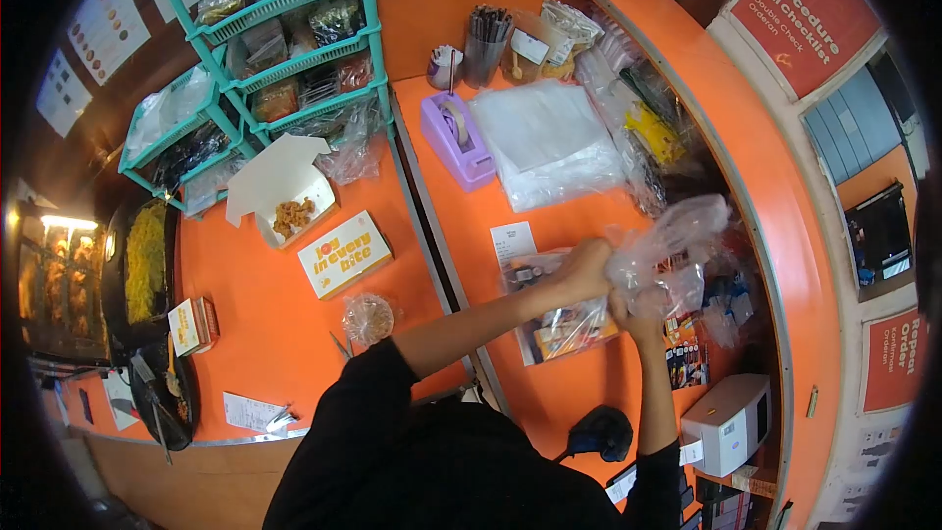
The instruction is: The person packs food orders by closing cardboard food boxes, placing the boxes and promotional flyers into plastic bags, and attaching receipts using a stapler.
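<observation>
A clear plastic bag (579, 329) with colourful printed packaging inside lies on the orange counter, its loose top (677, 236) bunched up and puffed out to the right. My left hand (586, 271) is closed around the gathered neck of this bag. Just right of it, my right hand (636, 310) also grips the bunched plastic, the two hands nearly touching. A printed receipt (512, 240) lies beside the bag at its far left corner. What exactly the bag contains is blurred by the plastic.
Behind my hands are a stack of clear bags (549, 142) and a purple tape dispenser (457, 142). On the left counter sit an open box of fried food (257, 188), a closed printed box (345, 253) and a wrapped cup (369, 318). A white printer (728, 424) stands right.
</observation>
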Motion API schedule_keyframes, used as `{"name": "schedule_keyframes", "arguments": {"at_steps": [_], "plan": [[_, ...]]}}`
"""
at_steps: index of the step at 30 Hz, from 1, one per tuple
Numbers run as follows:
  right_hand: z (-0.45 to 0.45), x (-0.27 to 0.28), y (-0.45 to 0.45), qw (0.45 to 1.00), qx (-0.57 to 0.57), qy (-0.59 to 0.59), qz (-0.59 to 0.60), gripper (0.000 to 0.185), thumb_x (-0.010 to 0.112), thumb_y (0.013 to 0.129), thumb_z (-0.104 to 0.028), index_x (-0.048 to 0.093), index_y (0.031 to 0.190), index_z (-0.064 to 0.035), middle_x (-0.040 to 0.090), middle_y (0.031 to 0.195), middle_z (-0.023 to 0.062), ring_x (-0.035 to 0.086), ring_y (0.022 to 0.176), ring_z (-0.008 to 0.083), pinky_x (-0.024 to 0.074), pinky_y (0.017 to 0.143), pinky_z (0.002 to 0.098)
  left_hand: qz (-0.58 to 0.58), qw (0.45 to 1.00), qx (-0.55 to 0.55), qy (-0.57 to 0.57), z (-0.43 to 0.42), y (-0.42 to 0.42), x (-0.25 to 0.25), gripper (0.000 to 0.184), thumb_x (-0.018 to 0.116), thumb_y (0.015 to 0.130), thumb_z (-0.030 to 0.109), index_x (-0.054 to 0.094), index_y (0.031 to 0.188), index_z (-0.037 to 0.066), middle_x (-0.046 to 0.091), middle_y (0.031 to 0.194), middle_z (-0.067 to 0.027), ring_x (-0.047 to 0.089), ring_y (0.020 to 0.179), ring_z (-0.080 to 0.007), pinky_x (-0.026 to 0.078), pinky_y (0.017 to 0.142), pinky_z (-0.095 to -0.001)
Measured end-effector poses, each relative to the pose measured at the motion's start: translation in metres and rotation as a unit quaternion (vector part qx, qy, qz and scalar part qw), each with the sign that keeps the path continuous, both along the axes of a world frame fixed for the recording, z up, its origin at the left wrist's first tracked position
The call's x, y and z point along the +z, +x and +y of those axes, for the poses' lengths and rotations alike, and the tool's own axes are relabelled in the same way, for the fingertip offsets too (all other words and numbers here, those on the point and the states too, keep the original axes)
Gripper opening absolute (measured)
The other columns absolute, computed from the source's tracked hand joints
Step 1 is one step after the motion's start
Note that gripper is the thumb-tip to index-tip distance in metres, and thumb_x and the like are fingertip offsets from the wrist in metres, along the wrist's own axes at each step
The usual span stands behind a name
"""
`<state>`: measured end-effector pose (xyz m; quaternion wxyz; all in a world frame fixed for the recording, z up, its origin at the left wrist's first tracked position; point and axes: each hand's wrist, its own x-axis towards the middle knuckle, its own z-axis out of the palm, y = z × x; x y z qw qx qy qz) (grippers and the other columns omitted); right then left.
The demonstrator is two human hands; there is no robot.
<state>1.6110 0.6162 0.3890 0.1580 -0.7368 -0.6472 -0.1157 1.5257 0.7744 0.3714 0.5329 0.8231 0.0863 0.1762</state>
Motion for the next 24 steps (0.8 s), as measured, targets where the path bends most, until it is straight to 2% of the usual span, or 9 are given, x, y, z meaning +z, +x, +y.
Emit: {"name": "schedule_keyframes", "arguments": {"at_steps": [4, 6, 8, 10, 12, 16, 19, 21, 24], "plan": [[0.011, -0.023, 0.005, 0.966, -0.227, 0.118, 0.022, 0.023, 0.062, 0.078, -0.025, 0.066, 0.079, -0.0016, 0.063, 0.068, 0.0178, 0.059, 0.057, 0.0366, 0.0479, 0.059, 0.0448, -0.207, 0.974, 0.077, -0.043, 0.001, 0.010, 0.019, 0.037, 0.067, 0.067, 0.008, 0.060, 0.104, 0.001, 0.059, 0.091, -0.0159, 0.060, 0.093, -0.0278, 0.049, 0.078, -0.0348], [0.040, 0.022, -0.023, 0.941, -0.302, -0.137, 0.071, 0.032, 0.059, 0.081, -0.033, 0.068, 0.081, -0.0024, 0.065, 0.078, 0.0189, 0.062, 0.076, 0.0377, 0.0485, 0.071, 0.0468, -0.245, 0.954, 0.085, -0.150, 0.010, 0.001, 0.025, 0.037, 0.065, 0.068, 0.004, 0.059, 0.104, 0.000, 0.057, 0.094, -0.0142, 0.058, 0.095, -0.0259, 0.049, 0.080, -0.0341], [0.084, 0.064, -0.057, 0.936, -0.176, -0.124, 0.277, 0.028, 0.057, 0.081, -0.024, 0.064, 0.072, 0.0015, 0.062, 0.072, 0.0210, 0.061, 0.071, 0.0351, 0.0461, 0.063, 0.0426, -0.287, 0.927, 0.166, -0.172, 0.036, -0.019, 0.013, 0.039, 0.058, 0.072, 0.000, 0.056, 0.111, 0.002, 0.055, 0.099, -0.0105, 0.056, 0.095, -0.0221, 0.048, 0.083, -0.0322], [0.141, 0.068, -0.070, 0.937, -0.037, -0.045, 0.345, 0.023, 0.053, 0.085, -0.018, 0.059, 0.078, 0.0028, 0.057, 0.069, 0.0217, 0.058, 0.067, 0.0365, 0.0419, 0.059, 0.0424, -0.260, 0.884, 0.317, -0.225, 0.078, -0.042, -0.032, 0.029, 0.054, 0.086, 0.013, 0.057, 0.113, 0.003, 0.058, 0.099, -0.0110, 0.057, 0.092, -0.0199, 0.044, 0.080, -0.0297], [0.217, 0.040, -0.064, 0.930, -0.026, 0.014, 0.366, 0.025, 0.053, 0.088, -0.022, 0.057, 0.085, 0.0026, 0.056, 0.080, 0.0255, 0.055, 0.076, 0.0427, 0.0431, 0.066, 0.0451, -0.143, 0.856, 0.271, -0.417, 0.126, -0.067, -0.072, 0.040, 0.045, 0.093, 0.033, 0.057, 0.114, 0.001, 0.058, 0.104, -0.0114, 0.056, 0.095, -0.0179, 0.044, 0.084, -0.0293], [0.334, -0.005, -0.058, 0.977, -0.132, -0.083, 0.148, 0.028, 0.057, 0.085, -0.025, 0.062, 0.091, 0.0021, 0.054, 0.109, 0.0277, 0.057, 0.089, 0.0405, 0.0472, 0.076, 0.0441, -0.167, 0.711, 0.288, -0.619, 0.149, -0.072, -0.056, 0.054, 0.038, 0.094, 0.045, 0.056, 0.115, -0.002, 0.059, 0.108, -0.0146, 0.057, 0.095, -0.0195, 0.045, 0.087, -0.0308], [0.353, -0.035, -0.046, 0.909, -0.158, -0.219, 0.319, 0.028, 0.061, 0.083, -0.026, 0.064, 0.087, 0.0017, 0.060, 0.099, 0.0186, 0.059, 0.085, 0.0281, 0.0475, 0.076, 0.0395, -0.220, 0.658, 0.252, -0.675, 0.151, -0.078, -0.050, 0.055, 0.040, 0.093, 0.046, 0.056, 0.115, -0.002, 0.059, 0.112, -0.0164, 0.058, 0.097, -0.0207, 0.044, 0.093, -0.0324], [0.324, -0.020, -0.041, 0.766, -0.015, -0.076, 0.638, 0.025, 0.061, 0.083, -0.024, 0.063, 0.075, 0.0001, 0.060, 0.084, 0.0100, 0.057, 0.079, 0.0180, 0.0456, 0.074, 0.0325, -0.240, 0.654, 0.302, -0.651, 0.149, -0.080, -0.037, 0.056, 0.042, 0.093, 0.043, 0.055, 0.110, -0.009, 0.059, 0.109, -0.0188, 0.056, 0.104, -0.0232, 0.043, 0.096, -0.0295], [0.227, -0.003, -0.041, 0.789, -0.024, -0.035, 0.613, 0.027, 0.059, 0.085, -0.020, 0.057, 0.067, -0.0005, 0.052, 0.066, 0.0022, 0.051, 0.065, 0.0120, 0.0404, 0.064, 0.0283, -0.248, 0.663, 0.337, -0.620, 0.142, -0.079, -0.024, 0.047, 0.054, 0.090, 0.032, 0.055, 0.106, -0.012, 0.058, 0.112, -0.0189, 0.057, 0.103, -0.0225, 0.045, 0.095, -0.0286]]}}
